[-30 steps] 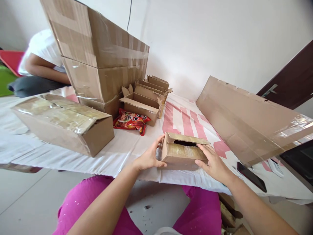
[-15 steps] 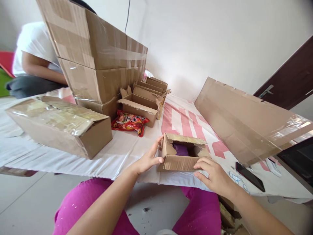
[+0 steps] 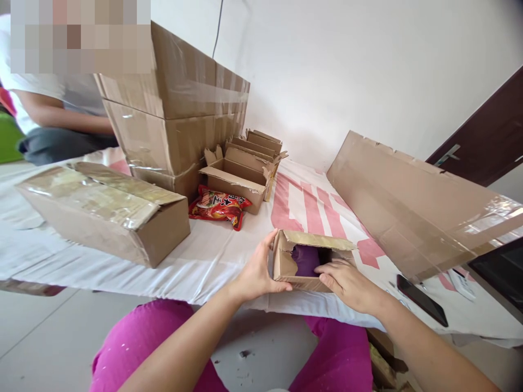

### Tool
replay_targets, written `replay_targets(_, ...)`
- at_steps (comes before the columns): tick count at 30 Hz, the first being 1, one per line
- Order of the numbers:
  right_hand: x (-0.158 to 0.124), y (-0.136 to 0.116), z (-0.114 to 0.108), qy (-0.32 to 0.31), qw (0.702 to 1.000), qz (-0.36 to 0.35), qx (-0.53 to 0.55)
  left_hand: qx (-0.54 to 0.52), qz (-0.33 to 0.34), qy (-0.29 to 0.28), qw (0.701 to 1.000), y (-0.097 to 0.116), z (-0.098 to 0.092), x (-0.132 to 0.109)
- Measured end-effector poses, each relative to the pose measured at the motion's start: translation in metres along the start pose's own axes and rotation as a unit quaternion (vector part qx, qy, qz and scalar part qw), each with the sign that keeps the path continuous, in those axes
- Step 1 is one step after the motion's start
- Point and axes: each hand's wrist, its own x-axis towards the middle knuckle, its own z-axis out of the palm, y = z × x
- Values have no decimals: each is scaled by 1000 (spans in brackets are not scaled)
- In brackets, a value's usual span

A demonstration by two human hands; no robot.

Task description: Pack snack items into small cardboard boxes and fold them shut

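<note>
A small cardboard box [image 3: 283, 265] lies near the table's front edge, its torn opening tilted toward me. Inside shows a purple object [image 3: 305, 261], its kind unclear. My left hand [image 3: 261, 267] grips the box's left end, thumb along the front and fingers up the side. At the opening's right part is my right hand [image 3: 345, 280], fingers stretched over the front edge beside the purple object; the fingertips are partly hidden. A red food packet [image 3: 219, 207] lies farther back, to the left of the box.
A long taped carton [image 3: 106, 218] lies at left, before tall stacked cartons [image 3: 188, 109]. Open boxes [image 3: 241, 171] stand in a row behind the packet. At right are a large cardboard panel [image 3: 408, 207] and a phone [image 3: 423, 300]. Another person [image 3: 61, 109] sits at far left.
My right hand has moved left, its fingers now inside the box opening. My left hand has closed around the box end. The box has tipped toward me, and more of the purple object shows.
</note>
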Motion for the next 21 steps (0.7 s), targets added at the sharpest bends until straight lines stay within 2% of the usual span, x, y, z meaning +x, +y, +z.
replay_targets(2, 0, -2, 0, 9, 999, -5, -42, 15, 10, 3, 1000, 0, -1, -1)
replay_targets(5, -2, 0, -4, 53, 991, 9, -119, 48, 13, 2, 999, 1, -2, -3)
replay_targets(8, -4, 10, -9, 109, 975, 42, -189, 76, 10, -17, 997, 2, -4, -3)
replay_targets(10, -5, 20, -11, 121, 970, 57, -203, 91, 13, -28, 995, 4, -6, -2)
replay_targets(14, -6, 43, -10, 101, 975, 82, -183, 123, 16, -59, 990, 11, -10, 1)
replay_targets(18, -3, 55, -9, 43, 992, 66, -94, 130, 13, -84, 988, 16, -14, 5)
replay_targets(19, -1, 54, -9, 45, 994, 63, -82, 125, 12, -87, 988, 17, -14, 5)
replay_targets(21, 4, 47, -8, 97, 991, 56, -80, 112, 9, -93, 989, 17, -16, 7)
